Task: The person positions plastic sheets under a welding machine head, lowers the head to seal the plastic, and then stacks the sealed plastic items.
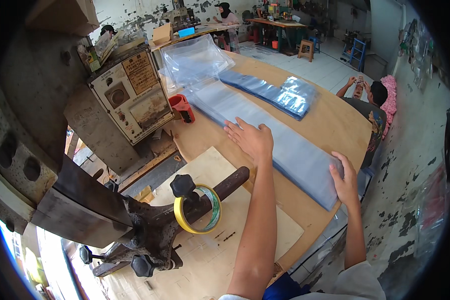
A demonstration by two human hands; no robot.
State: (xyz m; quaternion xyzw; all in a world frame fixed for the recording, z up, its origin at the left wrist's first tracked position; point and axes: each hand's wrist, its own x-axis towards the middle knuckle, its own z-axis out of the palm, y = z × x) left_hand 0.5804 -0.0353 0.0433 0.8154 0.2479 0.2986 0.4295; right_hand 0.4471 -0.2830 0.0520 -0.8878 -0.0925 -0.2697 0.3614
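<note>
One head view: find a long, flat stack of clear, bluish plastic sheets (300, 155) on the tan, curved-edged wooden tabletop (337, 130), running from 11 to 4 o'clock of centre. See the bare left hand (252, 140) laid at its left edge, fingers extended; see the bare right hand (347, 181) at its 4 o'clock end, thumb and fingers apart, apparently clamped on nothing. Probably limp, slippery, light per sheet, easily creased. Best held by both long edges near that end.

Two hands (344, 182) at one long stack (305, 160). Left of the left hand (255, 142), one tape roll (179, 215), one red holder (186, 111).
</note>
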